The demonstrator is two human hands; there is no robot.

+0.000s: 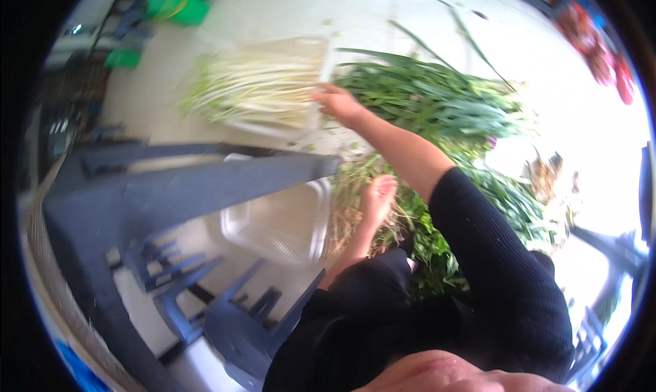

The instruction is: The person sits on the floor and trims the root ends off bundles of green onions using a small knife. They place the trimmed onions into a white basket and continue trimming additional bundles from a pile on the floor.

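My right hand (339,105) reaches to the near-right rim of a white plastic basket (324,66). Its fingertips meet the ends of long pale stalks with light green tips (256,92), which lie side by side in the basket. Blur hides whether the fingers grip the rim or a stalk. Lower down, my left hand (379,192) is over a heap of brownish, stringy plant stems (351,207), fingers curled; what they hold, if anything, is not clear. Right of the basket spreads a pile of long-leaved greens (420,92), resembling leeks or garlic greens.
A second white plastic basket (279,223) sits below a dark grey-blue furniture frame (220,182). Leafy greens (430,243) lie beside my legs. Blue plastic stools (241,335) are at lower left. A green container (177,5) stands far left; red bags (589,43) hang at upper right.
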